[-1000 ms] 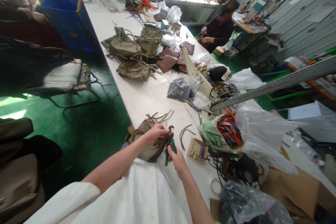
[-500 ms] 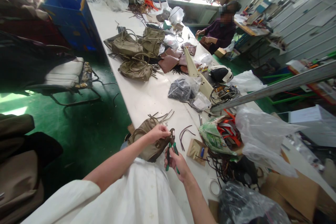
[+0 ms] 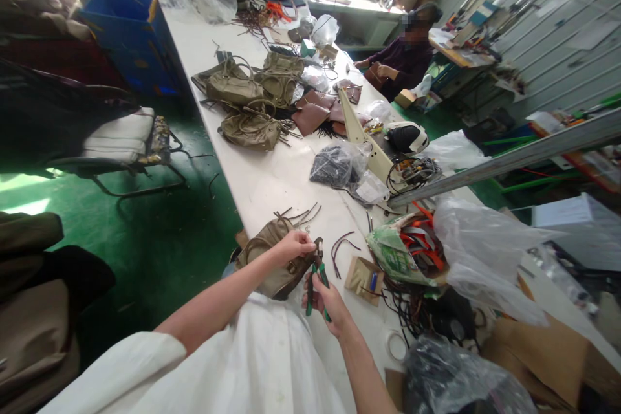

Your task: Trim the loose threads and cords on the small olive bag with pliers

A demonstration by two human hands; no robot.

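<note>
An olive-brown leather bag [image 3: 272, 259] lies at the near edge of the long white table [image 3: 272, 181]. My left hand [image 3: 292, 244] pinches a part at the bag's top right. My right hand [image 3: 328, 297] grips green-handled pliers [image 3: 315, 275], whose dark jaws meet the bag just beside my left fingers. Thin dark leather cords [image 3: 342, 246] lie on the table right of the pliers. My white sleeves fill the bottom of the view.
Several finished olive bags [image 3: 247, 103] and brown leather pieces [image 3: 310, 113] lie farther up the table. Plastic bags [image 3: 480, 252], cardboard and orange straps crowd the right side. Another person [image 3: 402, 58] sits at the far right. A blue crate [image 3: 126, 26] and chair stand left.
My right hand has shifted slightly lower and the plier handles have spread a little. My left hand stays on the bag.
</note>
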